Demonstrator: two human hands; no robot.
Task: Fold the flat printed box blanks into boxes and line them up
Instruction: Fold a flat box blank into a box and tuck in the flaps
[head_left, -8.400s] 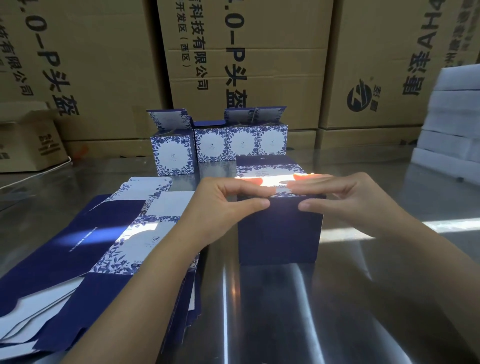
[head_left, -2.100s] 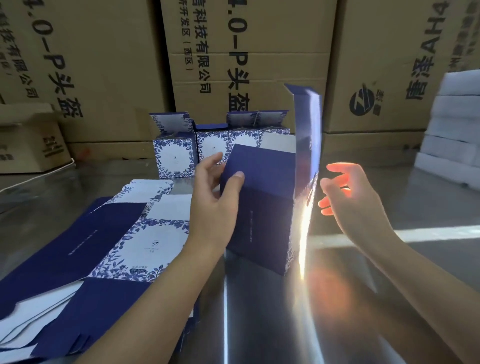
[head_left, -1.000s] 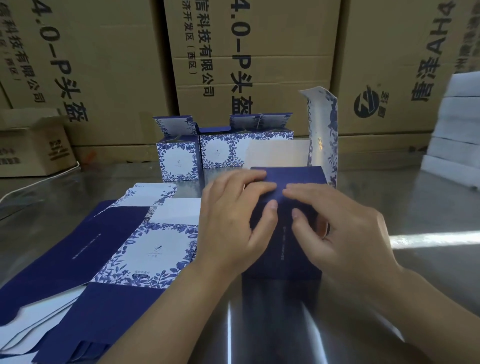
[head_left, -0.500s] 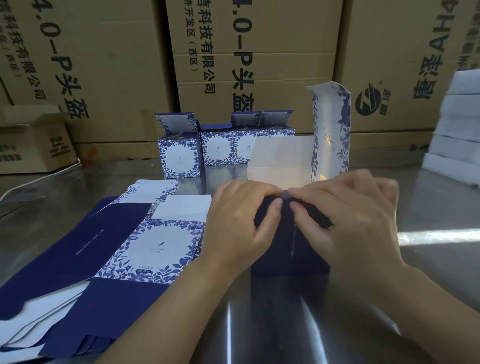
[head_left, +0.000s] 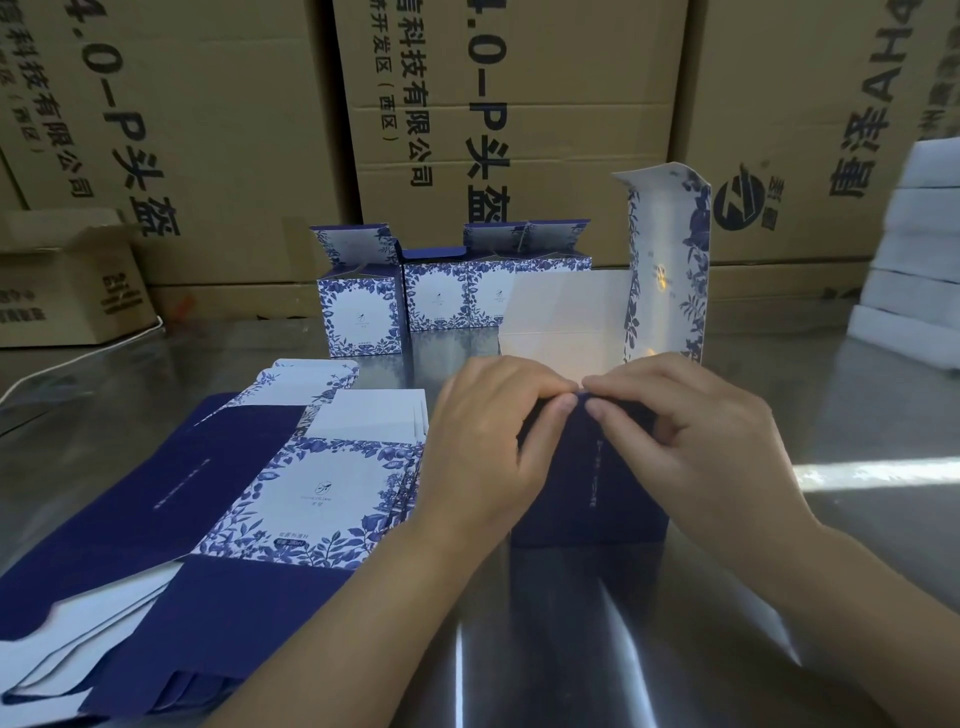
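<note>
A dark blue box (head_left: 592, 483) stands upright on the steel table in front of me, its top open and its white-lined lid flap (head_left: 667, 270) sticking straight up at the far right. My left hand (head_left: 483, 447) and my right hand (head_left: 685, 447) both grip the box's near top edge, curled fingertips meeting at the middle and pinching that edge. A stack of flat blue-and-white printed blanks (head_left: 291, 483) lies to the left. Three folded boxes (head_left: 447, 301) stand in a row at the back.
Large brown cartons (head_left: 493, 130) form a wall behind the table. A smaller open carton (head_left: 62, 280) sits at the far left. White foam blocks (head_left: 914, 254) are stacked at the right edge. The steel table (head_left: 831, 545) shows bare metal to the right.
The box was turned upright and set down with the lid flap raised. Both hands moved onto its near top edge and their fingertips drew together there.
</note>
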